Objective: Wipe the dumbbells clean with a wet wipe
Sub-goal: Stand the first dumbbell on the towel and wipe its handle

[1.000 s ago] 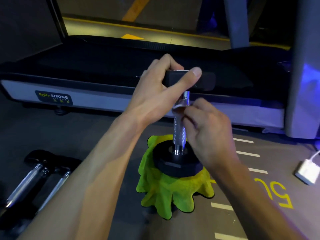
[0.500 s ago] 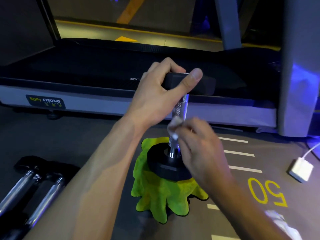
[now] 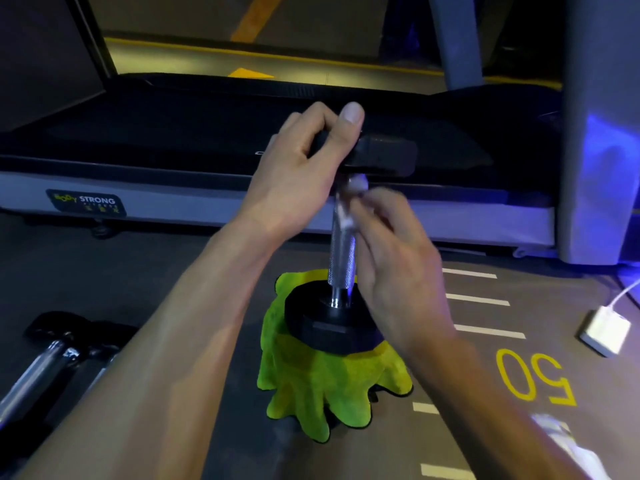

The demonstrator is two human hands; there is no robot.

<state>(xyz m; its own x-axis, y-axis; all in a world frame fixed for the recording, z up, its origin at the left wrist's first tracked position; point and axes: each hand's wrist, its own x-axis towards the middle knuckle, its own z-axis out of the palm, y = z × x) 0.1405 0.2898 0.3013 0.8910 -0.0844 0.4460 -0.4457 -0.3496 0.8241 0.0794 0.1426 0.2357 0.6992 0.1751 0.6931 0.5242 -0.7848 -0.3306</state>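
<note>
A dumbbell [image 3: 341, 258] with black ends and a knurled chrome handle stands upright on a bright green cloth [image 3: 322, 386] on the floor. My left hand [image 3: 304, 171] grips its top black end [image 3: 384, 157] and holds it steady. My right hand [image 3: 391, 254] pinches a small white wet wipe [image 3: 346, 209] against the upper part of the chrome handle, just under the top end. The lower black end [image 3: 325, 327] rests on the cloth, partly hidden behind my right wrist.
Two more dumbbells [image 3: 45, 368] lie on the floor at the lower left. A treadmill [image 3: 173, 133] runs across the back, its grey post [image 3: 599, 133] at the right. A white charger with cable [image 3: 604, 329] lies at right. Something white [image 3: 561, 441] lies by my right forearm.
My right hand slid down the chrome handle with the wipe and has come back up to just under the top end. My left hand kept its grip; the thumb shifted up.
</note>
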